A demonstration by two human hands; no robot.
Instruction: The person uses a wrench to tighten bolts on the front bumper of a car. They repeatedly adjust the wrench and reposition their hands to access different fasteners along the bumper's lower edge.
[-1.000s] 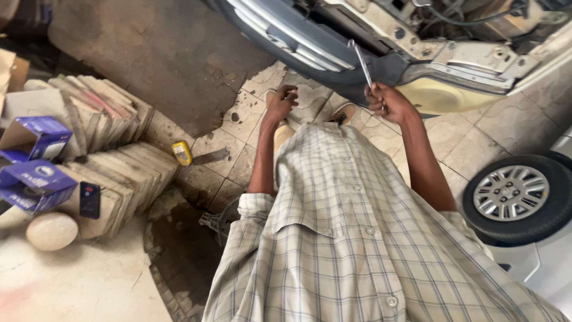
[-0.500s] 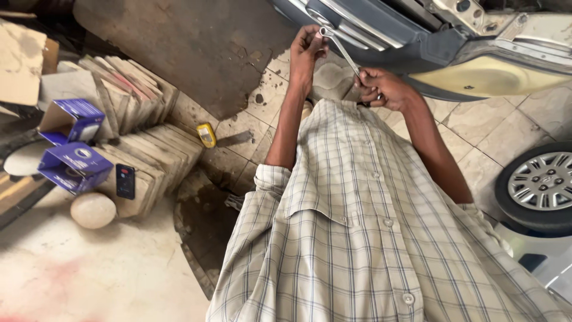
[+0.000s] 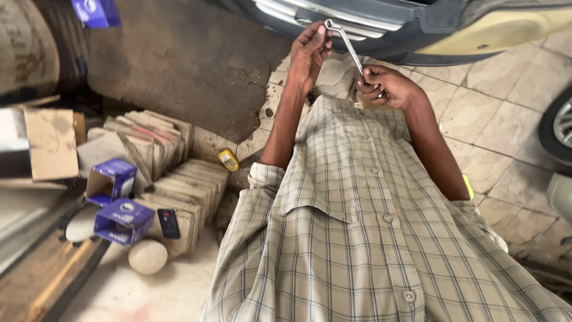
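Wrench (image 3: pixel 345 43) held at both ends, up by the car's front bumper (image 3: pixel 357 15).
Left hand (image 3: pixel 310 50) pinches the ring end with its fingertips – right hand (image 3: pixel 384 86) is closed round the lower shank. My read: the left pinch is light, so a slip could drop the tool onto the tiled floor (image 3: pixel 506 125) or knock it against the bumper and scuff it. Stacked cartons (image 3: pixel 173 179) lie well apart.

Soft daylight, sharp (edges warped)

Wrench (image 3: pixel 344 40) lower end hidden in right grip (image 3: pixel 386 86).
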